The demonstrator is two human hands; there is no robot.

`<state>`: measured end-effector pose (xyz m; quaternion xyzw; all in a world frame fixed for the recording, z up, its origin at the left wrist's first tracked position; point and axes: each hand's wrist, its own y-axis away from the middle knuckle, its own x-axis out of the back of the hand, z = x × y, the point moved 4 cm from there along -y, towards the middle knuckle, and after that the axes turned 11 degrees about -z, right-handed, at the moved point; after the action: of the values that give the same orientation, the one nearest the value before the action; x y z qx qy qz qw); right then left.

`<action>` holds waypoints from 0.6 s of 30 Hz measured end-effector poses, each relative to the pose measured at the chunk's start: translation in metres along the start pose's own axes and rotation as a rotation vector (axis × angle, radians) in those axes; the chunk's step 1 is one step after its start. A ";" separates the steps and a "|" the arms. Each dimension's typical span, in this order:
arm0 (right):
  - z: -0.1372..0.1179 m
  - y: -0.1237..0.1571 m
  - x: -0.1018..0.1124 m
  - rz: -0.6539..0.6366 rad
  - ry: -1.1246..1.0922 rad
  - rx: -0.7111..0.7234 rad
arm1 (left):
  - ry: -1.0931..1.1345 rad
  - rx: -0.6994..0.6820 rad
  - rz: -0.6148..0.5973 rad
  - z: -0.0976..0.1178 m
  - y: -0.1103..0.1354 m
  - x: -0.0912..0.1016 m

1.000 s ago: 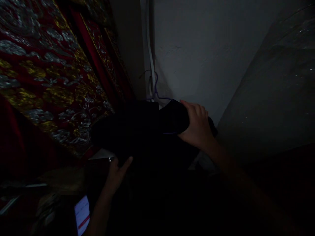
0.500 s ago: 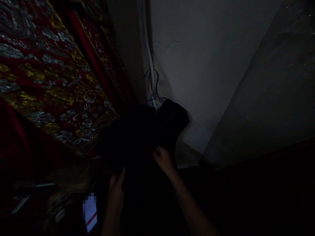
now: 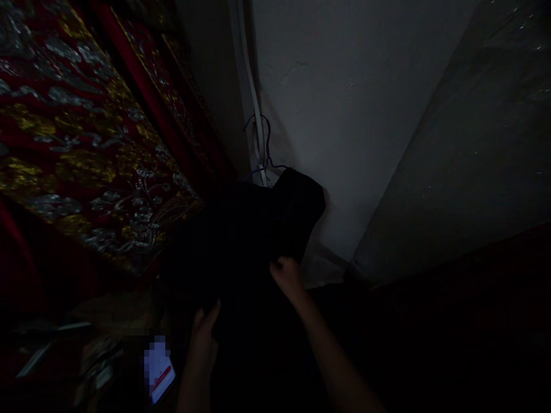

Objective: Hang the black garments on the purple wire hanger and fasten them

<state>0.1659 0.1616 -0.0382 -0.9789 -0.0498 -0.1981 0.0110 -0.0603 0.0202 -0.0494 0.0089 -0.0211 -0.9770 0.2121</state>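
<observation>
A black garment (image 3: 298, 203), too dark to tell its exact kind, hangs in front of me on a thin purple-blue wire hanger (image 3: 269, 143). The hanger's hook goes around a white cord or strip (image 3: 253, 86) running down the wall. Low on the garment's left side, my left hand (image 3: 204, 332) grips the fabric, thumb raised and the other fingers largely hidden. My right hand (image 3: 287, 278) is closed on the garment farther up, near its right edge. Folds between the hands are lost in the dark.
Red cloth with gold and silver embroidery (image 3: 86, 155) fills the left side. A lit phone screen (image 3: 159, 373) glows at lower left, beside dim clutter (image 3: 103, 367). The grey wall (image 3: 336, 103) rises behind the garment. The lower right is nearly black.
The view has shifted a little to the right, so the wall, hanger and embroidered cloth appear farther left. Both hands keep their hold on the garment with barely any movement.
</observation>
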 end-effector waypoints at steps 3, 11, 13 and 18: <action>0.019 0.017 -0.004 -0.006 -0.064 -0.006 | -0.066 -0.080 0.190 0.016 -0.001 0.003; 0.041 0.054 -0.002 -0.077 -0.262 -0.019 | -0.299 -0.404 0.193 0.019 -0.001 -0.037; 0.037 0.055 0.001 -0.102 -0.282 -0.021 | -0.287 -0.370 -0.073 0.012 -0.001 -0.068; 0.027 0.064 0.008 -0.183 -0.371 -0.011 | -0.251 -0.329 -0.380 0.006 0.009 -0.131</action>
<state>0.1903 0.1003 -0.0601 -0.9900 -0.1387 -0.0148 -0.0220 0.0625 0.0664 -0.0422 -0.1428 0.1138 -0.9830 0.0196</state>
